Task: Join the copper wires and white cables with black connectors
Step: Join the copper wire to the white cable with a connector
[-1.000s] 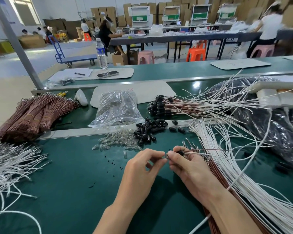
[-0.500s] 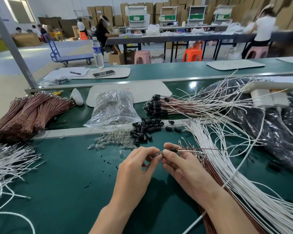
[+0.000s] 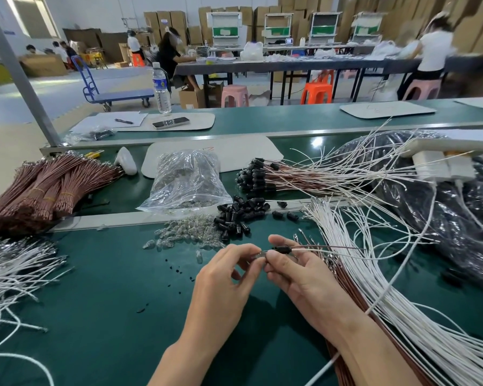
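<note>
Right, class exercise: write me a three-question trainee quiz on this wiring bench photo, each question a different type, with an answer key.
1. True or false: the right hand holds a black connector with wires trailing off to the right.
2. Multiple choice: the loose pile of black connectors lies (A) inside the clear bag, (B) on the green mat beyond the hands, (C) on the bundled copper wires.
3. Short answer: what lies just left of that loose pile?

Key
1. True; the left hand pinches the other end.
2. B.
3. A scatter of small clear glass bulbs.
</note>
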{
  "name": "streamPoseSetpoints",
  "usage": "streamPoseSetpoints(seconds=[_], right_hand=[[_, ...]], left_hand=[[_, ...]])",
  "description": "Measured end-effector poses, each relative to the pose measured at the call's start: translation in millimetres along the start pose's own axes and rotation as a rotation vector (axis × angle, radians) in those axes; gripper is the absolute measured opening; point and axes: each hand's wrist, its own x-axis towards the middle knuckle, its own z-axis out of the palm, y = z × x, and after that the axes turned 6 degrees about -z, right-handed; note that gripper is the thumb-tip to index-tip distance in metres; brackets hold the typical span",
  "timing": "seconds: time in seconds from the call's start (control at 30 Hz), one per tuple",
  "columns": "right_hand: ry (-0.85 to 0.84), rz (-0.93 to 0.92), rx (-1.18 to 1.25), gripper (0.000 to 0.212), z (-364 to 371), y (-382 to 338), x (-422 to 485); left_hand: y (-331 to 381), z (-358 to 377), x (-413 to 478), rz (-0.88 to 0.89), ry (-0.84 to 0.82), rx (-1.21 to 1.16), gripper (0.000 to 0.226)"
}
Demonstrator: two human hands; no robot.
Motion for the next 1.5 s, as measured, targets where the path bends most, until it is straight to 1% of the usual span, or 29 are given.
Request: streamPoseSetpoints(seconds=[0.07,0.13,0.3,0.37,0.53,0.67,0.77,1.2,1.27,1.37,1.43,1.5], right_hand=[[0.009,-0.003,0.004,0.06,0.7,-1.8,0.4],[0.026,-0.004,0.007,0.058,0.3,-4.3,0.9],[0.093,0.009,0.071,0.029,-1.8,-7.5,2.5],[0.088,0.016,0.082,0.023,-2.4,-7.9,1.7],[0.044,0.052,0.076,0.028,-2.2,-8.8,-0.1],[-0.013,0.076,0.072,0.027,1.6,-6.1,-1.5],[-0.016,0.073,0.073,0.027,3.4,-5.7,-1.9],[-0.015,0.077,0.039,0.026,6.4,-2.2,-4.1],[-0.013,0.069,0.017,0.027,7.3,-2.3,-4.4],[0.023,0.011,-0.043,0.028,9.1,-2.8,-3.5],[0.092,-0.036,-0.067,0.023,8.5,-3.1,-2.3],[0.141,-0.067,-0.069,0.018,6.7,-2.7,-1.5]], left_hand=[[-0.3,-0.4,0.9,0.001,0.024,-0.028,0.019],[-0.6,-0.5,1.6,-0.008,0.048,-0.049,0.015],[-0.5,-1.5,2.7,-0.026,0.075,-0.075,0.009],[-0.5,-1.4,2.9,-0.034,0.074,-0.077,0.008],[0.3,-0.8,2.2,-0.021,0.037,-0.073,0.016],[4.3,-1.4,2.6,-0.01,0.024,-0.075,0.017],[4.8,-1.8,2.4,-0.018,0.022,-0.078,0.017],[6.8,-3.0,3.1,-0.182,0.011,-0.224,0.025],[6.9,-2.3,3.5,-0.175,0.004,-0.212,0.025],[5.3,-1.2,4.7,-0.145,0.018,-0.148,0.026],[3.3,-1.1,4.6,-0.152,0.038,-0.115,0.025],[3.9,-1.1,4.0,-0.187,0.028,-0.113,0.018]])
